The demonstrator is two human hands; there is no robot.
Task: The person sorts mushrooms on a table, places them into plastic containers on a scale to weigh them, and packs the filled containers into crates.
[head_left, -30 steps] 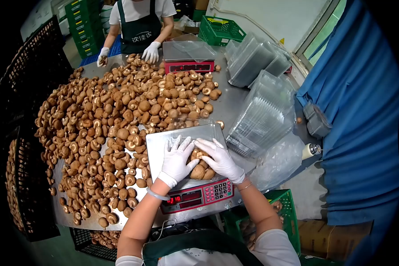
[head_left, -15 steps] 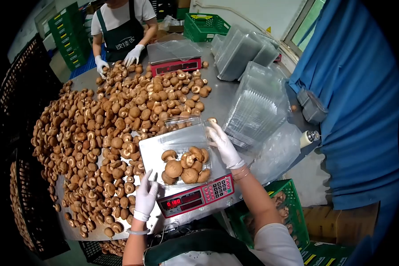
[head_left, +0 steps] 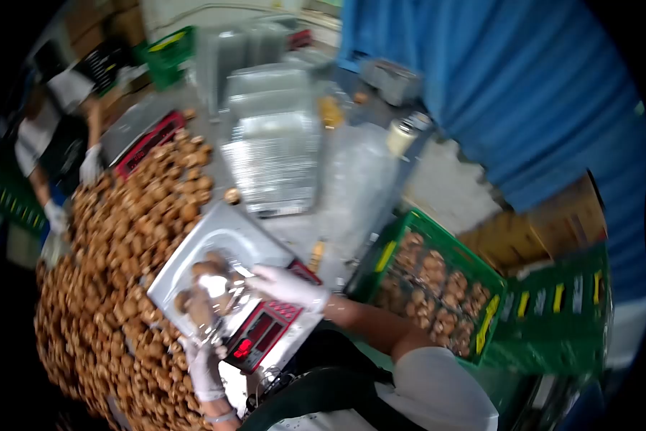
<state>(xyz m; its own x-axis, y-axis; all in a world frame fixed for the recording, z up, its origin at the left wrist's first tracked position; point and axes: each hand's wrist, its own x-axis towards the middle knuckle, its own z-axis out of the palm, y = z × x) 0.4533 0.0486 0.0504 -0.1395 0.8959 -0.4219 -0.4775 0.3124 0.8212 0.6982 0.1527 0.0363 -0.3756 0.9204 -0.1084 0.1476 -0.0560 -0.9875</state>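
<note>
A clear plastic box of mushrooms (head_left: 211, 287), its lid now folded over the top and shining with glare, is held above the steel pan of the scale (head_left: 262, 334). My right hand (head_left: 287, 286), in a white glove, grips the box's right side. At the near left corner my gloved left hand (head_left: 205, 370) has its fingers on the box edge. Motion blur softens both hands, and the scale's red digits cannot be read.
Loose mushrooms (head_left: 122, 287) cover the table's left. Stacked clear boxes (head_left: 272, 144) stand behind the scale, a plastic bag (head_left: 359, 172) beside them. A green crate (head_left: 491, 305) at right holds packed mushrooms. A co-worker's gloved hand (head_left: 91, 165) is at the far left.
The view has swung right, bringing the green crate more fully into sight. The box's lid has come down over the mushrooms, and both my hands have closed in on the box.
</note>
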